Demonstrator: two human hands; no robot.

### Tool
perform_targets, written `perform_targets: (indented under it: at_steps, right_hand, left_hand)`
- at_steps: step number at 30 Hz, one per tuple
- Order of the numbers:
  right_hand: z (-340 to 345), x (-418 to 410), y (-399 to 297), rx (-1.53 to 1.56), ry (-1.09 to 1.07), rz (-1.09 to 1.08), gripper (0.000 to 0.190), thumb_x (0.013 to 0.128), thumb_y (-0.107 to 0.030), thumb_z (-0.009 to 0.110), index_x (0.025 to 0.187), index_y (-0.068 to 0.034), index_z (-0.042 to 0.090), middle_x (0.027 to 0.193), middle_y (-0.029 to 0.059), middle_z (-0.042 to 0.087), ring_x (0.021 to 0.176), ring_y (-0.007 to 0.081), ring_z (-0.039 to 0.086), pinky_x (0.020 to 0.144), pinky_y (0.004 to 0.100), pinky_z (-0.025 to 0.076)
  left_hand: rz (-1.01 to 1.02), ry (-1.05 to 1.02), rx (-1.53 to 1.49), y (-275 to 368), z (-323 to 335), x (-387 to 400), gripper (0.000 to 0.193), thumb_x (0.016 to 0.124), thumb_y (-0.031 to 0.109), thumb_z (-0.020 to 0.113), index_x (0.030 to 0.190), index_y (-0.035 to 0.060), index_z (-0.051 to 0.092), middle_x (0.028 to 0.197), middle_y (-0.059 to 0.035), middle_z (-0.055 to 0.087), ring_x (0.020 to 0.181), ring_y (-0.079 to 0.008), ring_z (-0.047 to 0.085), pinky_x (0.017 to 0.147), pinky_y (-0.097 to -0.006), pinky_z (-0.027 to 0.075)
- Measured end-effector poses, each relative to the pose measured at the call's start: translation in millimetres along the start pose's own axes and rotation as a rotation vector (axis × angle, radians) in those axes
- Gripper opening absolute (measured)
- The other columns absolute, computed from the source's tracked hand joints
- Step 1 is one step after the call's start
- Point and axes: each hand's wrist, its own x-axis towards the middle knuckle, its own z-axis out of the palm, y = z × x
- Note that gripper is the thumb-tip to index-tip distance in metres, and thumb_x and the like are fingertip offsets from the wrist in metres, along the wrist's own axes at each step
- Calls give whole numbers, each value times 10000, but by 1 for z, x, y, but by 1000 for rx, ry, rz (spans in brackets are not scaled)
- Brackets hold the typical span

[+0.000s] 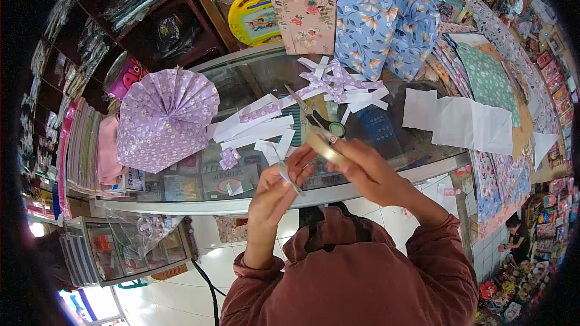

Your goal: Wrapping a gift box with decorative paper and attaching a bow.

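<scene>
My left hand (278,185) holds a thin white strip (284,170), curved between its fingers, above the front of the glass counter (176,207). Close beside it, my right hand (369,174) grips a roll of clear tape (327,148). Just beyond the tape lie scissors (312,111) with dark and green handles, blades towards the back left. White paper strips (260,129) and purple floral strips (337,81) are scattered around them. A small folded purple floral piece (229,158) rests left of my left hand. Farther left stands a purple floral wrapped parcel (165,120) with a pleated fan top.
A pink floral wrapped box (308,9) and a blue floral wrapped parcel (385,27) stand along the back. White paper sheets (471,122) and stacked patterned paper (487,77) lie on the right. Stacked books (84,145) are at the left end. Another person (516,237) is far right.
</scene>
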Motion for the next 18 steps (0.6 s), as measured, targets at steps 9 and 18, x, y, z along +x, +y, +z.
perform_targets:
  at_steps: [9,18]
  right_hand:
    - [-2,5,13,-384,-198,-307,216,734,-107,542,924,-5,536,785,123,527,827,300,528,947,451,298]
    - [-13,16,26,-318,-156,-508,143,653,-122,587,776,-50,575,695,70,522,755,233,539,984,467,240]
  left_hand:
    - [-37,68,-233,0,-8,-5,188,897,177,537,973,6,556,1202,-162,501,1179,-302,462,1048,-496,309]
    - [-38,-13,-460,-2,-16,2,153,917,144,494,976,8,529,1121,-117,473,1084,-263,507,1035,-455,351]
